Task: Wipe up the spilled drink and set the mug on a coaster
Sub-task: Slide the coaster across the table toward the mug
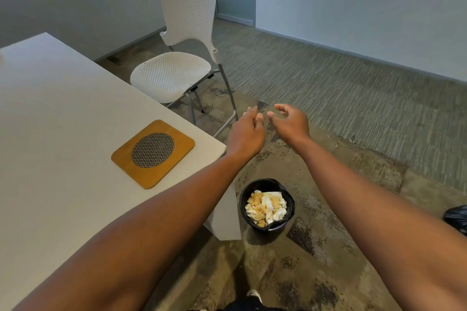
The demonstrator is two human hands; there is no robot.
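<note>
At the left centre of the frame, near the table's corner, the coaster (153,154) lies flat on the white table (50,113); it is a rounded wooden square with a dark woven disc in its middle, and nothing stands on it; the mug is not in view, so where it sits cannot be told. The coaster looks stiff and light, and I judge it would slide easily on the smooth tabletop, so it is best steadied by an edge, or simply left where it lies while the mug is lowered onto the woven disc, which should grip better than the wood. Below and right of it, on the floor just beside the table's end, a small black bin (267,203) holds crumpled, stained paper towels (265,207); these look soft, damp and light. Above the bin, in the middle of the frame, the left hand (246,134) is loosely curled and the right hand (290,122) is half open with fingers bent; both hold nothing and nearly meet. A white perforated chair (177,76) stands beyond the table at upper centre.
</note>
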